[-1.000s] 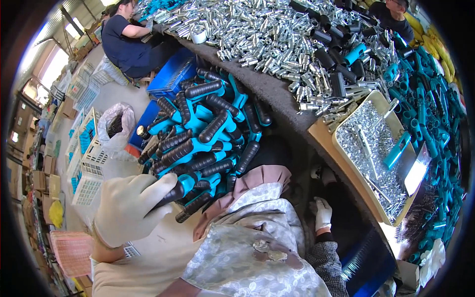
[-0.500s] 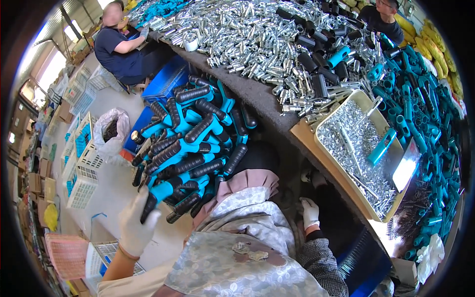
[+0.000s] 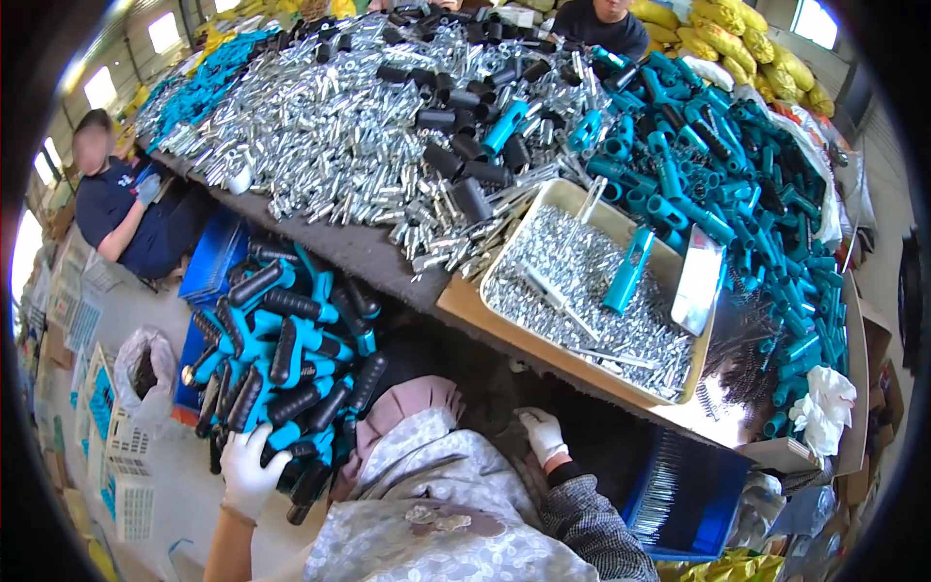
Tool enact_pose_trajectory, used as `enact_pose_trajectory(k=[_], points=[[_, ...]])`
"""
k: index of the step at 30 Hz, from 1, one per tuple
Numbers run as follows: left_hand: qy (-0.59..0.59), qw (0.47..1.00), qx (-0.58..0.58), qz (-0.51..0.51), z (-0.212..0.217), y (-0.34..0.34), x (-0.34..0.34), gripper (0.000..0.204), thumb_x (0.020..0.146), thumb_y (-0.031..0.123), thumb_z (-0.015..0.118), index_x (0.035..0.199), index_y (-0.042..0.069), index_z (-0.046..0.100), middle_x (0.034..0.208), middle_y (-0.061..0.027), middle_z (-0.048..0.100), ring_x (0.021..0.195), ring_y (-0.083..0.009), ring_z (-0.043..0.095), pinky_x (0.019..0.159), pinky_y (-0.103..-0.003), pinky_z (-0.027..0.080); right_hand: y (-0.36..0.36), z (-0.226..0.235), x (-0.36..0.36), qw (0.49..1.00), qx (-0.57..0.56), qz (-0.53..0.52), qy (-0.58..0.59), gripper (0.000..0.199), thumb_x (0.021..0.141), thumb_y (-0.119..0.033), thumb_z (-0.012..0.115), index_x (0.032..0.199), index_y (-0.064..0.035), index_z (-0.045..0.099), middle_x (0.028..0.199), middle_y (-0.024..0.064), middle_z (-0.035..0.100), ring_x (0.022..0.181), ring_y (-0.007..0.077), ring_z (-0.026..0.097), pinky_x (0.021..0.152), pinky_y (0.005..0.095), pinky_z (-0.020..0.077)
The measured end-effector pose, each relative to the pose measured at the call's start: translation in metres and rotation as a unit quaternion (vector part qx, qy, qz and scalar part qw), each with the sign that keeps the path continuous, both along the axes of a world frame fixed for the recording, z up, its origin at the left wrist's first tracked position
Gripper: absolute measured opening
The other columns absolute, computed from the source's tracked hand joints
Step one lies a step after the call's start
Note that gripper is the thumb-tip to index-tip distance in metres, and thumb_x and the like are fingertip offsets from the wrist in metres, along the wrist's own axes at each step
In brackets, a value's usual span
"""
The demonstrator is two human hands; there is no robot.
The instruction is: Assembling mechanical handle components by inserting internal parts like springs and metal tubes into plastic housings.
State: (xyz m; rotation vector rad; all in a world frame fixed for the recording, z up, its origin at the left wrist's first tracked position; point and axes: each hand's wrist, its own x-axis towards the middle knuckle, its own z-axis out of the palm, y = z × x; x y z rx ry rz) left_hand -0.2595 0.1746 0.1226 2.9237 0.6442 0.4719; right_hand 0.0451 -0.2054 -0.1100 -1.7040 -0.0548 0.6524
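Observation:
A heap of teal tool handles with black ribbed grips (image 3: 285,351) is piled in front of me on the left, beside my lap. At the near edge of that heap is my left hand (image 3: 250,468), in a white glove. Its fingers are spread against the lowest handles, and none appears gripped. My right hand (image 3: 540,434), also gloved, hangs at the right of my lap, below the workbench edge. Its fingers are loosely bent and apart, with no object visible in them.
On the workbench lie silver metal fittings (image 3: 320,145), teal tubular parts (image 3: 669,209) and a cream tray (image 3: 493,291) of small metal pieces. Blue bins stand at left (image 3: 215,257) and right (image 3: 713,504). Co-workers sit at far left (image 3: 136,209) and across the bench (image 3: 601,29).
My left hand has let go of the tool handle it held and now rests at the heap. My view has swung right, so the bench and tray appear further left.

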Motion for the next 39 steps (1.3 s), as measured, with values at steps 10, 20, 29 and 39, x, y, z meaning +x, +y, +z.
enact_pose_trajectory(k=[10, 20, 29, 39], points=[[0.004, 0.910, -0.054, -0.411, 0.130, -0.043, 0.159, 0.021, 0.082, 0.028, 0.072, 0.099, 0.014, 0.070, 0.073, -0.0006, 0.061, 0.059, -0.0167, 0.061, 0.052, -0.031, 0.047, 0.045, 0.251, 0.006, 0.941, -0.009, 0.285, -0.184, 0.029, 0.099, -0.021, 0.057, 0.116, -0.0005, 0.067, 0.104, 0.0163, 0.072, 0.096, 0.0287, 0.070, 0.087, 0.0360, 0.0531], [0.077, 0.840, -0.004, -0.537, 0.139, -0.056, 0.290, 0.030, 0.090, 0.034, 0.064, 0.110, 0.014, 0.065, 0.083, -0.0086, 0.063, 0.080, -0.0289, 0.066, 0.067, -0.042, 0.054, 0.044, 0.370, 0.104, 0.842, -0.150, 0.110, -0.506, 0.014, 0.088, -0.008, 0.063, 0.097, -0.0035, 0.073, 0.087, 0.0155, 0.071, 0.080, 0.0300, 0.070, 0.073, 0.0362, 0.0549], [-0.068, 0.816, 0.163, -0.550, 0.101, -0.140, 0.367, 0.006, 0.079, 0.015, 0.065, 0.079, 0.011, 0.070, 0.086, -0.0055, 0.067, 0.090, -0.0244, 0.065, 0.074, -0.036, 0.057, 0.078, 0.377, 0.214, 0.682, -0.293, 0.052, -0.668, 0.014, 0.086, -0.016, 0.063, 0.089, -0.0099, 0.075, 0.088, 0.0110, 0.070, 0.088, 0.0314, 0.067, 0.078, 0.0409, 0.0532], [-0.164, 0.796, 0.141, -0.565, 0.097, -0.117, 0.382, 0.023, 0.083, 0.016, 0.058, 0.104, 0.011, 0.068, 0.093, -0.0024, 0.058, 0.087, -0.0194, 0.059, 0.070, -0.030, 0.054, 0.164, 0.375, 0.316, 0.625, -0.326, 0.100, -0.703, 0.015, 0.082, -0.019, 0.061, 0.085, -0.0145, 0.075, 0.088, 0.0104, 0.070, 0.086, 0.0329, 0.066, 0.079, 0.0438, 0.0539]])
